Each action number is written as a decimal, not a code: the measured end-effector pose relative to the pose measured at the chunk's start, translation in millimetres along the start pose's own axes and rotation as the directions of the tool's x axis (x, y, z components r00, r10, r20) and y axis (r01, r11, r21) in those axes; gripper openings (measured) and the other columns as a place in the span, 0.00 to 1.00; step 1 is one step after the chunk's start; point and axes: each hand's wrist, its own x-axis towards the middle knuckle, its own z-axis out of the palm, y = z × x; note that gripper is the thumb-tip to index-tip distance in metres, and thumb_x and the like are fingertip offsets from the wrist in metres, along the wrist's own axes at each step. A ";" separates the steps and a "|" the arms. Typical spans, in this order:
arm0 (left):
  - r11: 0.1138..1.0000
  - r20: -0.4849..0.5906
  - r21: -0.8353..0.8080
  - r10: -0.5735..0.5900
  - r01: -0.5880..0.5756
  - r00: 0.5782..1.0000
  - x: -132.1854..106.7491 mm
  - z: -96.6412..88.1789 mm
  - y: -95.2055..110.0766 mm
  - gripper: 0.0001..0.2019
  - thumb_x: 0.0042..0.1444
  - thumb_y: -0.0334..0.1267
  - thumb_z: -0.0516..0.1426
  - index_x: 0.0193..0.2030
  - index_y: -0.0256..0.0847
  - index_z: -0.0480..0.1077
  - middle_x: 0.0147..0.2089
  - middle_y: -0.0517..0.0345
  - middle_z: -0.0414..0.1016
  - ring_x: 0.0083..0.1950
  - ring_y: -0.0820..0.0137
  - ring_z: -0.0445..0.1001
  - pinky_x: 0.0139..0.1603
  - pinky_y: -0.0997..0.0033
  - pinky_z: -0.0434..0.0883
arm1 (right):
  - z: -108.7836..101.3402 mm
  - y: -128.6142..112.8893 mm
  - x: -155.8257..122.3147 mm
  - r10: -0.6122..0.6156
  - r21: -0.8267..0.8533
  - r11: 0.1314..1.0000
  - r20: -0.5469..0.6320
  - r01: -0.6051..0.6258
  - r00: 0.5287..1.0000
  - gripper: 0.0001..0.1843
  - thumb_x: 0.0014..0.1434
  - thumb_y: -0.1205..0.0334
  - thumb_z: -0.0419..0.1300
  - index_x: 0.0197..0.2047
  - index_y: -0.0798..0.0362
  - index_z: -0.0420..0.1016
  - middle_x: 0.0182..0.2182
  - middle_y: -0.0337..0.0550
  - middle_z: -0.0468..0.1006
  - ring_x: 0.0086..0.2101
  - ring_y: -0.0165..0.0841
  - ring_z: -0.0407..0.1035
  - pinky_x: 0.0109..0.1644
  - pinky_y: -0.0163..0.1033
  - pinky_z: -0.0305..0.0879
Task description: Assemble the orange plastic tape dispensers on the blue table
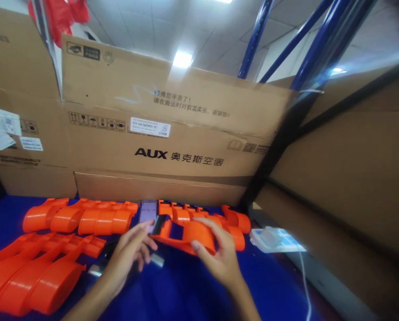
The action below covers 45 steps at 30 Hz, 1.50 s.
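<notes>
My right hand (219, 261) is gripping the orange piece (189, 235) to steady it — my left hand (130, 254) is pinching a small dark clip (158, 224) at its end.

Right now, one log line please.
right hand: grips orange part | left hand: touches metal piece at its end | blue table

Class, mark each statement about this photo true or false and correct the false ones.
The right hand grips an orange plastic shell. True.
The left hand lies flat, far from that shell. False: its fingertips are at the shell's end.
More orange plastic parts lie on the blue table cover. True.
The white corded device lies left of both hands. False: it lies to their right.
Brown cardboard boxes stand behind the parts. True.
</notes>
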 end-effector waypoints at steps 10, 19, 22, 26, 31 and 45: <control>0.987 0.028 0.135 0.081 -0.084 0.996 -1.0 -6.7 -4.2 0.22 0.60 0.55 0.58 0.52 0.38 0.72 0.32 0.57 0.76 0.23 0.73 0.71 0.17 0.79 0.62 | -114.0 14.8 -71.2 0.534 -0.384 0.730 -0.195 -0.566 0.822 0.25 0.56 0.36 0.59 0.45 0.47 0.78 0.41 0.45 0.85 0.41 0.47 0.79 0.46 0.44 0.72; 0.978 0.018 0.163 0.133 -0.134 0.991 3.3 -11.2 -5.7 0.19 0.62 0.53 0.57 0.48 0.39 0.73 0.31 0.58 0.75 0.24 0.74 0.71 0.19 0.78 0.62 | -123.3 32.8 -87.1 0.813 -0.541 0.277 -0.309 -0.794 0.494 0.38 0.55 0.25 0.45 0.49 0.49 0.72 0.35 0.56 0.84 0.38 0.55 0.79 0.39 0.51 0.72; 0.978 0.022 0.159 0.130 -0.132 0.991 3.1 -10.9 -6.1 0.19 0.61 0.53 0.58 0.47 0.39 0.73 0.31 0.58 0.75 0.24 0.73 0.71 0.19 0.78 0.63 | -119.8 34.9 -87.2 0.824 -0.569 0.246 -0.303 -0.785 0.479 0.40 0.57 0.26 0.44 0.52 0.51 0.71 0.36 0.58 0.83 0.38 0.56 0.79 0.40 0.53 0.71; 0.980 0.012 0.151 0.128 -0.128 0.992 4.3 -10.8 -6.1 0.19 0.59 0.54 0.59 0.46 0.39 0.74 0.30 0.57 0.76 0.24 0.72 0.71 0.19 0.77 0.63 | -110.6 32.0 -80.5 0.721 -0.704 0.202 -0.364 -0.681 0.590 0.39 0.60 0.31 0.45 0.58 0.52 0.70 0.43 0.62 0.81 0.47 0.60 0.74 0.46 0.60 0.68; 0.978 -0.001 0.152 0.142 -0.140 0.990 6.5 -10.9 -5.4 0.21 0.57 0.55 0.60 0.46 0.39 0.75 0.30 0.56 0.77 0.23 0.71 0.72 0.19 0.77 0.63 | -92.5 33.0 -50.3 0.466 -0.821 0.342 -0.274 -0.457 0.841 0.32 0.65 0.39 0.47 0.62 0.51 0.67 0.55 0.59 0.76 0.54 0.59 0.68 0.50 0.61 0.65; 0.964 0.032 0.208 0.161 -0.164 0.987 6.0 -9.1 -4.9 0.16 0.56 0.53 0.61 0.38 0.41 0.75 0.28 0.56 0.77 0.22 0.71 0.72 0.18 0.77 0.61 | -57.6 87.4 12.9 0.690 -0.839 0.368 -0.043 -0.401 0.723 0.31 0.66 0.44 0.50 0.64 0.54 0.66 0.43 0.61 0.81 0.46 0.54 0.77 0.46 0.53 0.66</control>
